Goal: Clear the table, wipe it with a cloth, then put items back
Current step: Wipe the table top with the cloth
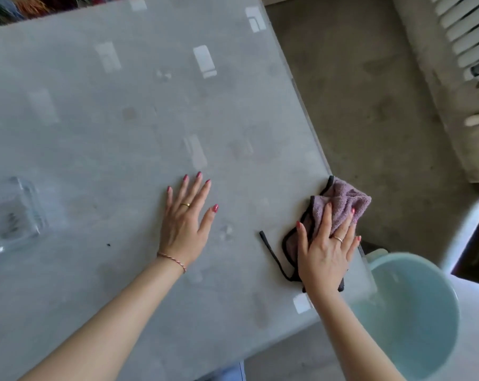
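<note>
Right hand [325,251] pressing flat, fingers straight, on purple cloth [340,204] at table [123,133] edge, four o'clock. Left hand [187,218] spread flat on bare tabletop, holding nothing. Blurred, perhaps a glass dish [11,213], at nine o'clock. Pale blue basin [414,312] at five o'clock.

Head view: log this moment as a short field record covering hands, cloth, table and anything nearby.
left hand: left hand lies flat on the table, fingers straight and spread
right hand: right hand presses on the cloth, fingers straight
cloth: purple, dark-edged, bunched at the table's right edge
on table: clear glass container at far left, blurred
beside table: light blue bucket, below the right edge
stage: wiping under way
</note>
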